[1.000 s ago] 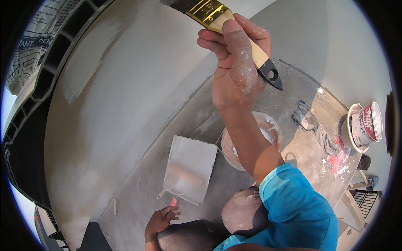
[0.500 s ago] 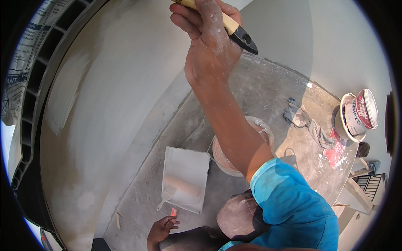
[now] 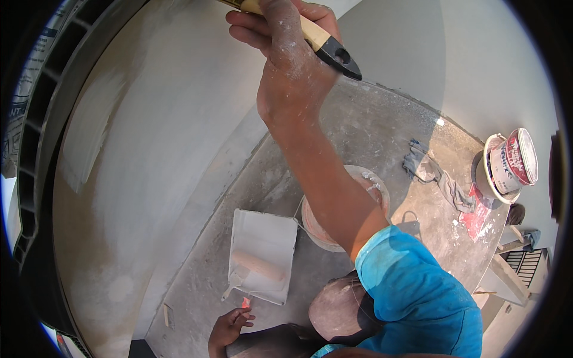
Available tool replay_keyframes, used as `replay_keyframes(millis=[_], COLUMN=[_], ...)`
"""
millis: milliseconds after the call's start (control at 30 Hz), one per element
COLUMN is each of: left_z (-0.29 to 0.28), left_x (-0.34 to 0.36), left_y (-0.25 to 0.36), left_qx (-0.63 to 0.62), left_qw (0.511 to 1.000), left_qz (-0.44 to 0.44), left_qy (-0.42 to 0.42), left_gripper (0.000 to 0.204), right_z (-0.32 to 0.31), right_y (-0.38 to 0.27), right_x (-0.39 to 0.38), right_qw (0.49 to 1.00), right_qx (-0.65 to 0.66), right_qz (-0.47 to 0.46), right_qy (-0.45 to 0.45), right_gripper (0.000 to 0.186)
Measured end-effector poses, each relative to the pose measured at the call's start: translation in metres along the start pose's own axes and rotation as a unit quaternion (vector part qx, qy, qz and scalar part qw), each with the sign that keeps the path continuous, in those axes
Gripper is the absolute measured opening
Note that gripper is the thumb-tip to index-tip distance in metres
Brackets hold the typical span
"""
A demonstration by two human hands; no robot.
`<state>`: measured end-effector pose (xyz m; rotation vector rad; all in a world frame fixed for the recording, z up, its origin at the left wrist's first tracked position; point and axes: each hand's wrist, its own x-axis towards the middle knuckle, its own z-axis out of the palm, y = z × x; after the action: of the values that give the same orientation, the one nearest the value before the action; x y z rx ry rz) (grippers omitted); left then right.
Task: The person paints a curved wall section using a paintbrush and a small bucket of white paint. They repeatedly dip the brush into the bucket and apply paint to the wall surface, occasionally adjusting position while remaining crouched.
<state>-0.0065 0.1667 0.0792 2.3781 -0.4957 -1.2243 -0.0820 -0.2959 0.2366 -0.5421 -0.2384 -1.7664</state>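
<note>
At the top, my right hand (image 3: 289, 59) grips the wooden handle (image 3: 316, 37) of a paintbrush with a black end; its bristles are out of view, toward the pale wall (image 3: 155, 143), which bears a brushed streak. At the bottom, my left hand (image 3: 230, 328) hangs open with loosely bent fingers by my leg, just short of the orange roller handle (image 3: 245, 302). A white paint tray (image 3: 265, 227) holds a pinkish roller (image 3: 259, 265). Beside it, a bucket (image 3: 317, 221) with pinkish residue is partly hidden under my forearm.
On the dusty concrete floor (image 3: 364, 119) to the right lie a grey rag (image 3: 447, 185) and a red scrap (image 3: 474, 221). Stacked buckets (image 3: 510, 161) stand against the right wall, with wood pieces and a railing (image 3: 519, 265) farther down. A dark ribbed edge (image 3: 42, 107) runs along the left.
My right hand has moved up and left with the brush, whose bristles and metal band have mostly left the frame. My left hand remains low beside my leg.
</note>
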Motion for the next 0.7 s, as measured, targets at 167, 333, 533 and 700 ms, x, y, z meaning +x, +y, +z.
replay_keyframes(millis=[167, 333, 533, 700], left_z=[0.0, 0.0, 0.0, 0.0], left_x=[-0.002, -0.003, -0.005, -0.007], left_y=[0.002, 0.008, 0.015, 0.013], left_qx=[-0.005, -0.003, 0.013, -0.002], left_qw=[1.0, 1.0, 1.0, 1.0], left_qz=[-0.002, 0.003, -0.006, -0.007], left_qy=[0.005, 0.002, 0.006, 0.007], left_gripper=[0.04, 0.041, 0.041, 0.041], right_z=[0.0, 0.007, 0.009, 0.013], right_y=[0.009, 0.019, 0.023, 0.024], right_x=[-0.008, -0.018, -0.027, -0.035], right_qw=[0.998, 0.997, 0.993, 0.987], right_qx=[0.04, -0.007, -0.036, -0.072], right_qz=[-0.031, -0.075, -0.114, -0.142], right_qy=[-0.03, -0.003, -0.018, -0.029], right_gripper=[0.021, 0.013, 0.013, 0.014])
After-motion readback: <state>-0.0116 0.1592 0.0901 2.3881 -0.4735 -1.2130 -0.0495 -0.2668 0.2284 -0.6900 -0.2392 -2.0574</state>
